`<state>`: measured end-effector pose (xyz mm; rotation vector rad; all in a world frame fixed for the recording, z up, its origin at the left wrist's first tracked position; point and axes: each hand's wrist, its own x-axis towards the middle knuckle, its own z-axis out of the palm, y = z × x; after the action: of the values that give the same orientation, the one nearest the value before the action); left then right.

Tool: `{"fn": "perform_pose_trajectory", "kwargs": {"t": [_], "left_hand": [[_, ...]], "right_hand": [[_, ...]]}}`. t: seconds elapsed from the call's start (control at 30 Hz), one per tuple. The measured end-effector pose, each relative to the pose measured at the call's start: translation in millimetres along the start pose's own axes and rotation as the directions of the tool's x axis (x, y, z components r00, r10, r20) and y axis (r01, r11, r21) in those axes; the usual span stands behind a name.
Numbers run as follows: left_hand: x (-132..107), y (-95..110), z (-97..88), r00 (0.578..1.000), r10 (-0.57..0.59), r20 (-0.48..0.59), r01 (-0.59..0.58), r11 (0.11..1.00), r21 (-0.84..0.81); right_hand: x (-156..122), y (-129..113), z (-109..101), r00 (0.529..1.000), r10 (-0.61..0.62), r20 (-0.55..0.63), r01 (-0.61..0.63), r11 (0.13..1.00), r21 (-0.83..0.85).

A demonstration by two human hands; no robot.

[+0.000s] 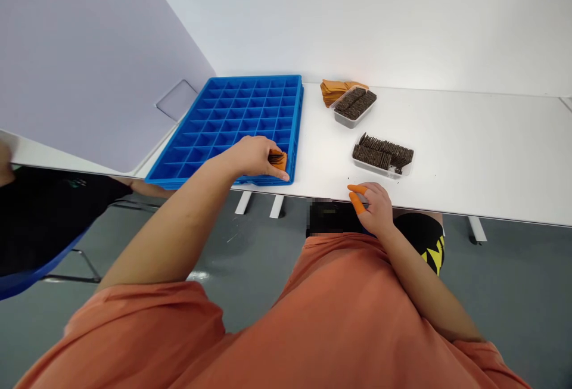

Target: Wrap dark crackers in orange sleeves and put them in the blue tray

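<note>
My left hand [257, 155] reaches over the front right corner of a blue divided tray [297, 121]. Its thumb and fingers close round a small stack of orange-brown paper packets [279, 159], which stands at a corner compartment. How deep the stack sits is hidden by the hand. By the table's front edge, my right hand [376, 205] is raised with nothing seen in it. Orange finger cots cover its thumb and index finger, which are apart. Just beyond it lies a clear plastic box [406, 168] holding rows of thin dark brown pieces [379, 152].
Farther back, a second clear box [351, 121] of dark pieces [355, 103] leans by a pile of orange-brown packets [335, 91]. All stand on a white table [482, 151] against a white wall. A grey panel [98, 49] and a seated person [49, 216] are at left.
</note>
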<state>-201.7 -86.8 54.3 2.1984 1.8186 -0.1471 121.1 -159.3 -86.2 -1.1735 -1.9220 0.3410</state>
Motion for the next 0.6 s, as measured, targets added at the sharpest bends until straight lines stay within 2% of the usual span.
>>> {"fn": "perform_pose_trajectory", "kwargs": {"t": [0.13,0.43,0.6], "left_hand": [[-1.0,6.7,-5.7,0.993,-0.055,0.105,0.056,0.998,-0.001],[-2.4,15.0,-9.3,0.988,-0.099,0.117,0.099,0.995,0.010],[-2.7,15.8,-9.0,0.977,-0.164,0.137,0.161,0.986,0.030]], "right_hand": [[-0.6,0.3,0.6,1.000,0.000,0.003,0.000,1.000,-0.013],[2.7,-1.0,2.1,1.000,0.012,0.019,-0.011,0.999,-0.034],[2.5,-1.2,1.3,0.999,0.004,0.039,-0.003,1.000,-0.029]]}}
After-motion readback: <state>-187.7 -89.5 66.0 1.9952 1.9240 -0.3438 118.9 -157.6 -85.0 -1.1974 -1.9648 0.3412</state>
